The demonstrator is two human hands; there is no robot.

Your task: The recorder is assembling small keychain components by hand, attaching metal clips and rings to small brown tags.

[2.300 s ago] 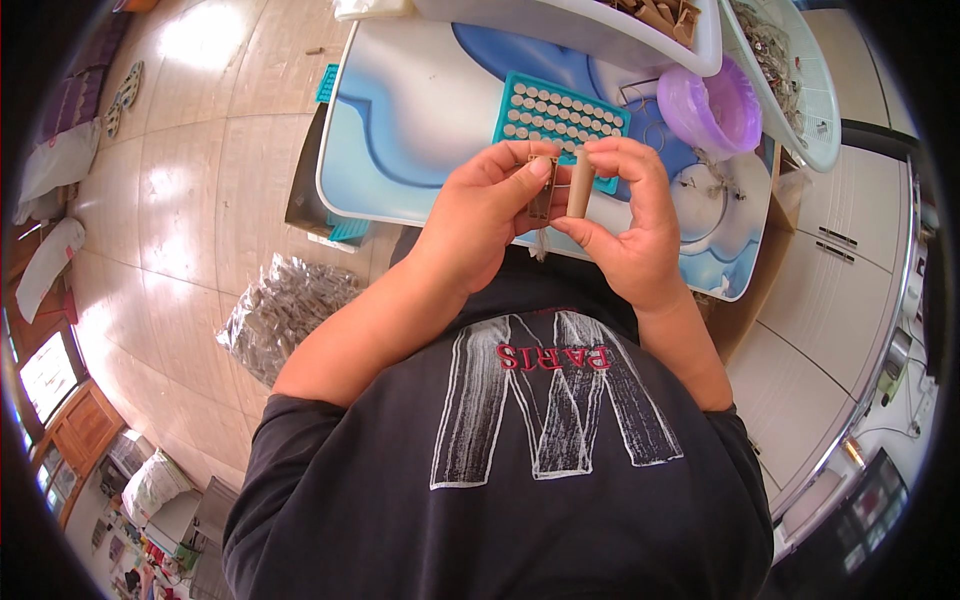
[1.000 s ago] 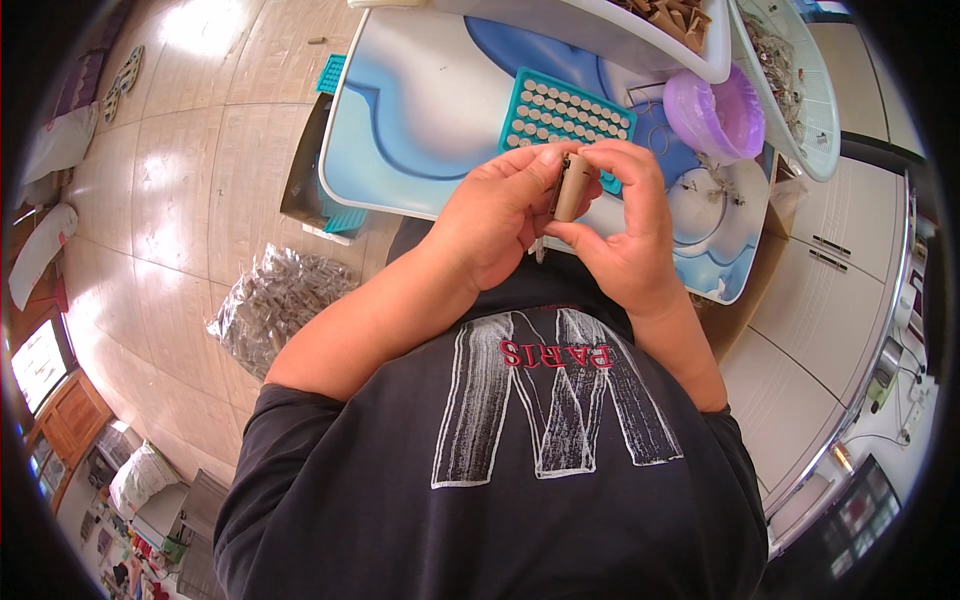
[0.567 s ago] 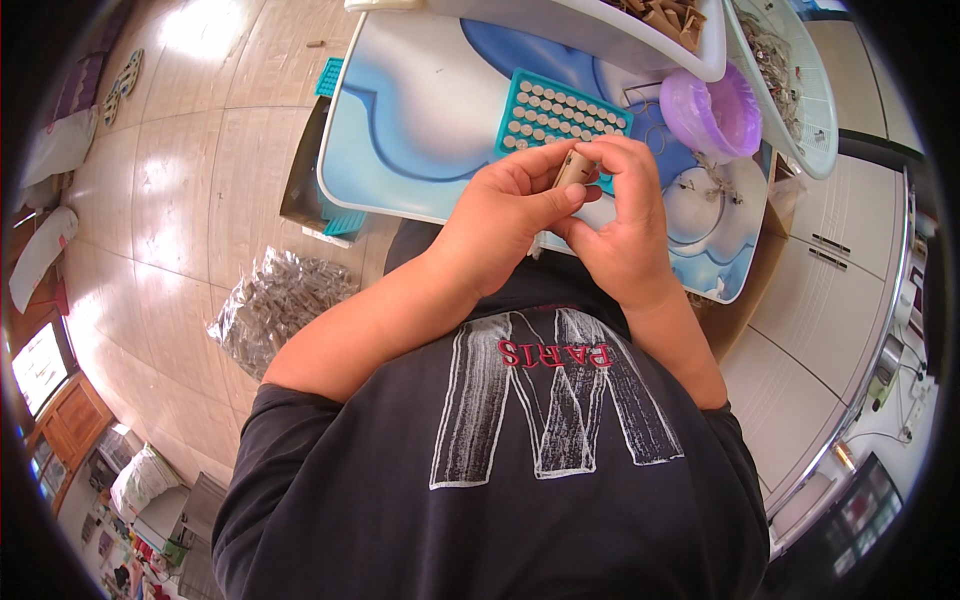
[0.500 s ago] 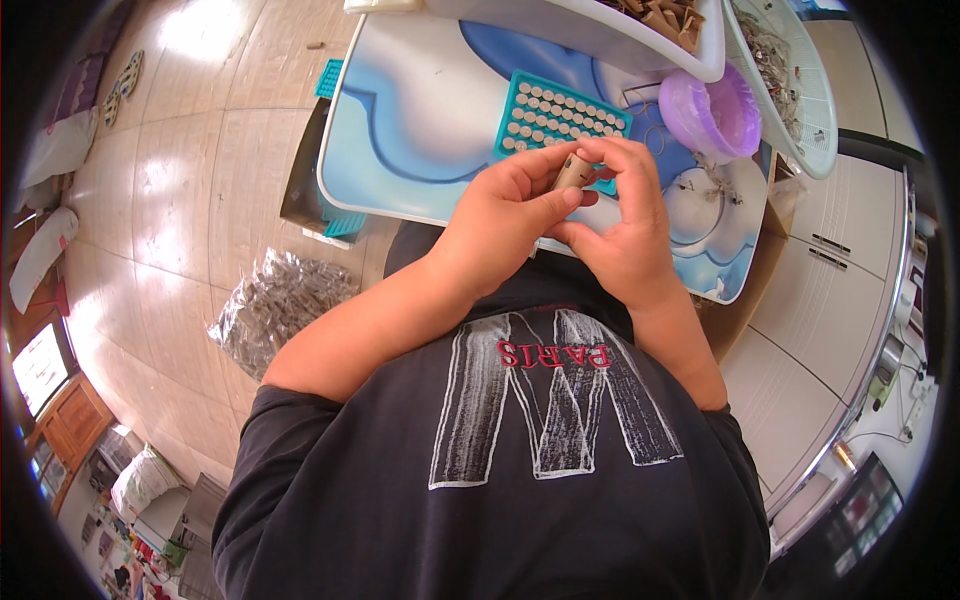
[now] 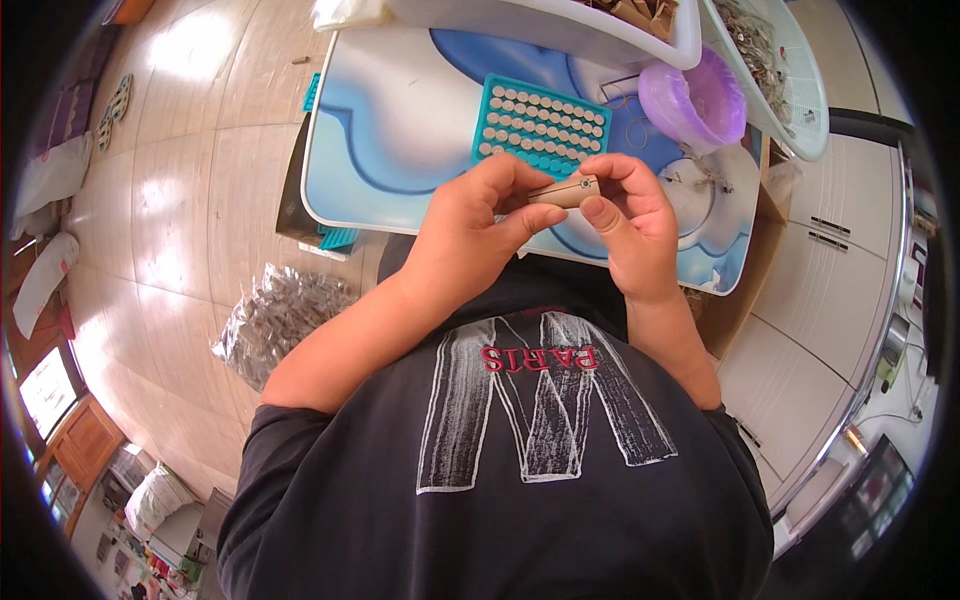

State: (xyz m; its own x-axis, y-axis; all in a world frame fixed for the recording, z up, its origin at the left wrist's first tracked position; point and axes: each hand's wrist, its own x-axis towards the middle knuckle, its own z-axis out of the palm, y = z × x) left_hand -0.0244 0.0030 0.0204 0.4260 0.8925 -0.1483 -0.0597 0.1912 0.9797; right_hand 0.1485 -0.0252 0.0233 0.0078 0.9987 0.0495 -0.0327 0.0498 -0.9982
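Between my two hands is a small brown cardboard tube (image 5: pixel 562 192), lying nearly sideways. A dark line runs along it, and a small dark spot shows near its right end. My left hand (image 5: pixel 475 205) pinches the tube's left end between thumb and fingers. At the other end, my right hand (image 5: pixel 640 222) has its thumb and fingertips on it. Just beyond the hands, a teal tray (image 5: pixel 543 162) holds rows of pale round pieces standing on end.
The blue-and-white table (image 5: pixel 390 90) carries a purple basin (image 5: pixel 655 105), a white bin (image 5: pixel 560 25) with brown cardboard pieces and thin wire parts. A pale green basket (image 5: pixel 812 120) of small parts is at the right. A shiny bag (image 5: pixel 275 320) sits on the floor left.
The tube has turned from tilted upward to nearly sideways, and its small dark spot has come into view. Both hands have shifted lower in the picture, uncovering more of the tray.
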